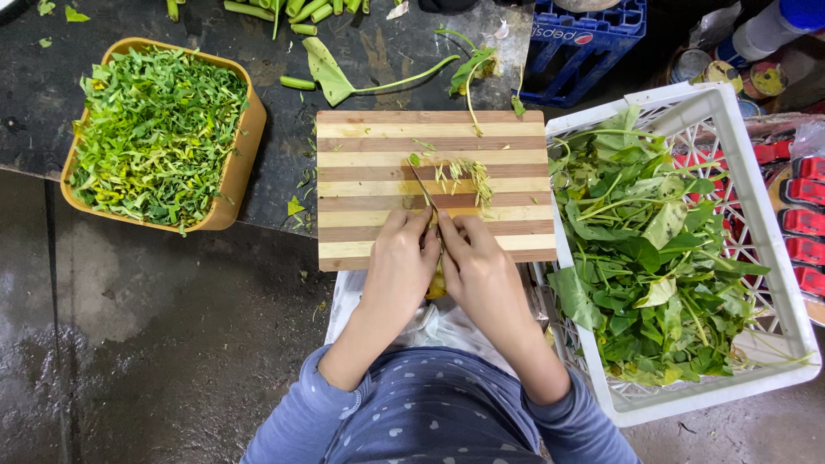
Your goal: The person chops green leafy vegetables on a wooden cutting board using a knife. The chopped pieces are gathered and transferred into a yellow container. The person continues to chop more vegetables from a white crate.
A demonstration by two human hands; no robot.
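Note:
My left hand (402, 258) and my right hand (481, 268) are pressed together at the near edge of a striped wooden cutting board (378, 137). Both are curled around a knife. Its thin blade (422, 185) sticks out from between the fingers toward the far left, and a bit of yellow handle (436, 288) shows under the hands. A small heap of chopped green shreds (468, 176) lies on the board just beyond the blade tip. What exactly each hand grips is hidden by the fingers.
A tan tub (243, 137) full of shredded greens sits at the left. At the right, a white plastic crate (713, 107) holds whole leafy greens (653, 258). Loose stems and a leaf (331, 77) lie on the dark counter beyond the board. A blue crate (584, 43) stands at the far right.

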